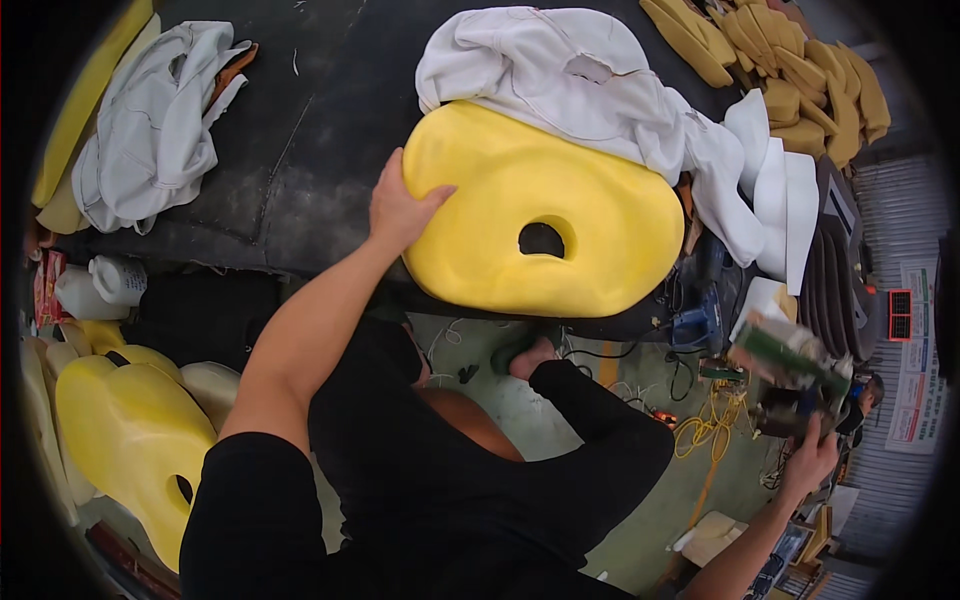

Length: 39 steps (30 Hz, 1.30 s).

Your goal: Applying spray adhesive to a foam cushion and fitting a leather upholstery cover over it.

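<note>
A yellow moulded foam pad (610, 225) with an oval hole lies at the table's near edge, partly overhanging it. My left hand (402, 205) grips the pad's left edge, thumb on top, the other fingers partly hidden at the rim. At the far right, away from the table, my right hand (812, 460) is closed on the lower part of a green and dark tool (785, 355). Motion smears this tool, and its exact kind cannot be made out. Against the pad's far side rests a crumpled white fabric cover (540, 60).
Another white cover (150, 125) lies on the black table (320, 130) at the left. Yellow foam pieces (130, 410) stand below it. Tan foam parts (800, 60) are heaped at the back right. A blue tool (697, 322) and yellow cord (708, 430) sit right of my legs.
</note>
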{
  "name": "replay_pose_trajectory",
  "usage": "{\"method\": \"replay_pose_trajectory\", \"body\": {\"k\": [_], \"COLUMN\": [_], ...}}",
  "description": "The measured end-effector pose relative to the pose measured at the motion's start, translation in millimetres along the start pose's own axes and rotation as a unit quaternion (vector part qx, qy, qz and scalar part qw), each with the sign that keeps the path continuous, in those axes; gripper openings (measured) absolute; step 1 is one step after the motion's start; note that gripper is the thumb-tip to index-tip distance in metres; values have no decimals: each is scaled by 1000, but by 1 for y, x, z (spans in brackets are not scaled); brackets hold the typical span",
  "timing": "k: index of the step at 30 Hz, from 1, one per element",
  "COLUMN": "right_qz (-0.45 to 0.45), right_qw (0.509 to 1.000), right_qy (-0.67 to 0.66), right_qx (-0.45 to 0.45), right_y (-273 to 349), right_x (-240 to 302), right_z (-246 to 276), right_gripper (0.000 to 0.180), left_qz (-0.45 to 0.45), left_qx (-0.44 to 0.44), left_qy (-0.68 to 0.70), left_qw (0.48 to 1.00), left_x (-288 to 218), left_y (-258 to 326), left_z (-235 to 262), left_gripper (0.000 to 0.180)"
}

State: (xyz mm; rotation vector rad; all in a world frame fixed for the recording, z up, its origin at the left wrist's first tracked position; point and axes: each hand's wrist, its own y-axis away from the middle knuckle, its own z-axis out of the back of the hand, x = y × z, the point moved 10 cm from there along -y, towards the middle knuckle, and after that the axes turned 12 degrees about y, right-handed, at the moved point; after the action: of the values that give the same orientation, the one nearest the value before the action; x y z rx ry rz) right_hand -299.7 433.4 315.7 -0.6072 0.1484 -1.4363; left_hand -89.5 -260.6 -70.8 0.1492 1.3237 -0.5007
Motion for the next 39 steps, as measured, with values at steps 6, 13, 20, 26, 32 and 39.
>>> {"method": "replay_pose_trajectory", "body": {"k": [6, 13, 20, 26, 32, 39], "right_qz": [64, 131, 174, 213, 199, 125], "right_qw": [969, 919, 912, 835, 842, 761], "right_qy": [-216, -304, -344, -490, -486, -563], "right_qx": [104, 214, 143, 132, 122, 296], "right_y": [-7, 59, 78, 96, 86, 128], "right_x": [104, 204, 222, 207, 221, 235], "right_z": [-83, -193, -222, -262, -278, -298], "right_gripper": [19, 14, 22, 57, 47, 55], "left_qz": [47, 260, 299, 636, 598, 583], "left_qx": [-43, -52, -151, -102, -79, -116], "left_qy": [-109, -153, -27, 382, 490, 368], "left_qw": [992, 952, 942, 662, 629, 715], "left_x": [-9, 10, 79, 21, 59, 80], "left_y": [-7, 20, 139, 272, 241, 247], "left_z": [36, 22, -8, -155, -184, -84], "left_gripper": [88, 95, 86, 117, 107, 105]}}
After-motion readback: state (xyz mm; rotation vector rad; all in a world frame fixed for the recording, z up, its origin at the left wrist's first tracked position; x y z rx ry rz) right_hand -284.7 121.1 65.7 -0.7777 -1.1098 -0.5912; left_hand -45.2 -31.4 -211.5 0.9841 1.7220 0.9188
